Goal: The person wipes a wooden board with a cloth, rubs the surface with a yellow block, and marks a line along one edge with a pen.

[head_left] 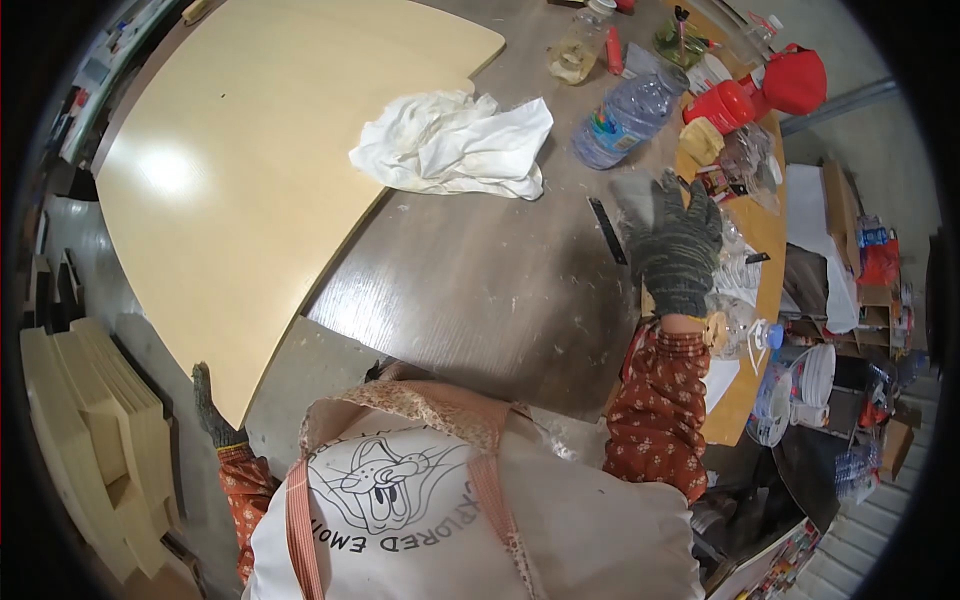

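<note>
A large cream panel [250,150] with curved edges lies on the brown table [470,290] and juts past its near left edge. My left hand [212,412], in a dark grey knit glove, is at the panel's near corner. One finger shows along the edge; the others are hidden, and the hand seems to grip the corner. Over the table's right side, my right hand [680,250] reaches forward in a matching glove, fingers stretched out and nothing visibly held. A black strip [606,230] lies left of it. Beyond its fingertips stands a big clear plastic bottle [625,120].
A crumpled white cloth [455,145] rests across the panel's right edge. Farther right are a bottle of yellowish liquid [580,45], a red container [720,107] and a yellow sponge [702,141]. Stacked cream panels [100,430] stand at the lower left.
</note>
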A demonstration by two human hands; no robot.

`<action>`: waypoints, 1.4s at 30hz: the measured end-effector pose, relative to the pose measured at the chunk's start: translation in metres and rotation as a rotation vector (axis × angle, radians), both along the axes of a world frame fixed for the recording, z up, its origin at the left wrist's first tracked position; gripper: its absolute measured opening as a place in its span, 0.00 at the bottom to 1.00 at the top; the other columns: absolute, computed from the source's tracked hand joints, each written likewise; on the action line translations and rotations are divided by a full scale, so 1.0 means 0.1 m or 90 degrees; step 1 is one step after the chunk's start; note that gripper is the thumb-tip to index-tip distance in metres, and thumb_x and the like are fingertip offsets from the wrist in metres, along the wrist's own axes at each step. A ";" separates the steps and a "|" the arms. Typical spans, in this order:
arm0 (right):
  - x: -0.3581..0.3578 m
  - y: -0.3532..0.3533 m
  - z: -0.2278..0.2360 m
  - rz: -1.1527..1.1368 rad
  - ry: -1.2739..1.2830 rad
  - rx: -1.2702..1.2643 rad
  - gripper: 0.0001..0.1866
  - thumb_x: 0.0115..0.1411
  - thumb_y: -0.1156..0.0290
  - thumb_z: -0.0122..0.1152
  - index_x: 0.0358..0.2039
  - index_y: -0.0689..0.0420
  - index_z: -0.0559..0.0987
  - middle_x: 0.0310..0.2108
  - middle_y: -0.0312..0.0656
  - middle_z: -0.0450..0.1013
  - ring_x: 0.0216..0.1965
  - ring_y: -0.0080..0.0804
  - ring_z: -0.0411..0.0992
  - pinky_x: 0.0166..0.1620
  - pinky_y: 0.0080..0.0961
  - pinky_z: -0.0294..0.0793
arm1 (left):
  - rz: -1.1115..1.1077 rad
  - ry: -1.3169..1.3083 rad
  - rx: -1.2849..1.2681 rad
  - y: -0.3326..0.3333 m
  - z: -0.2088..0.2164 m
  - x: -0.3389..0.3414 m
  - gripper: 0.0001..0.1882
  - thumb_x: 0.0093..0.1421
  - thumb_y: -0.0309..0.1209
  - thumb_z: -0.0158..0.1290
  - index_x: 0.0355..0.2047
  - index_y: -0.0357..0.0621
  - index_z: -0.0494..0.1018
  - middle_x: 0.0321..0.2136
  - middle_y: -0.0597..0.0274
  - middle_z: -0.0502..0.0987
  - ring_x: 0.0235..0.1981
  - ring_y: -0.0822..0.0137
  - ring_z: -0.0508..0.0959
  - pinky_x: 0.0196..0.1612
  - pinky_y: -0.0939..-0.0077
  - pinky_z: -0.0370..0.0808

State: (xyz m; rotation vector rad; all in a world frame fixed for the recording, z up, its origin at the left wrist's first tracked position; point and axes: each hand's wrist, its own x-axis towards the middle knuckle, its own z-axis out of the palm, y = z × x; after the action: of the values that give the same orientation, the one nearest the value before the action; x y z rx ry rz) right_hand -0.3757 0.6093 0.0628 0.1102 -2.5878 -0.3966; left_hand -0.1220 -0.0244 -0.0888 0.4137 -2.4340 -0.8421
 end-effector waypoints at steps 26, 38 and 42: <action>1.69 -0.67 -0.87 0.348 -0.386 0.038 0.12 0.57 0.66 0.52 0.41 0.53 0.73 0.40 0.43 0.69 0.43 0.40 0.70 0.42 0.36 0.72 | 0.069 0.013 0.375 0.48 0.37 -0.09 0.20 0.67 0.29 0.35 0.56 0.36 0.64 0.57 0.55 0.66 0.58 0.66 0.66 0.61 0.73 0.62; 1.53 -0.90 -0.60 0.282 -0.388 -0.254 0.14 0.61 0.70 0.51 0.47 0.56 0.72 0.45 0.47 0.71 0.39 0.42 0.73 0.42 0.35 0.73 | 0.109 0.006 0.450 0.41 0.36 -0.08 0.19 0.61 0.33 0.50 0.52 0.38 0.69 0.48 0.58 0.74 0.47 0.66 0.75 0.50 0.74 0.74; 1.13 -1.47 -0.14 0.408 -0.323 -0.638 0.16 0.59 0.77 0.54 0.49 0.61 0.72 0.45 0.51 0.72 0.39 0.47 0.73 0.44 0.38 0.73 | -0.038 -0.061 -0.161 0.56 0.57 -0.09 0.26 0.55 0.26 0.54 0.56 0.38 0.64 0.54 0.55 0.69 0.54 0.61 0.71 0.57 0.70 0.67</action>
State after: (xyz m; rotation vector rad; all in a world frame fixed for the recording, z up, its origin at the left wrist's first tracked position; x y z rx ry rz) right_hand -0.2625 0.4619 0.0485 0.7078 -2.6881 1.2692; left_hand -0.1307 0.0319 -0.0316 0.2938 -2.6102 -0.5391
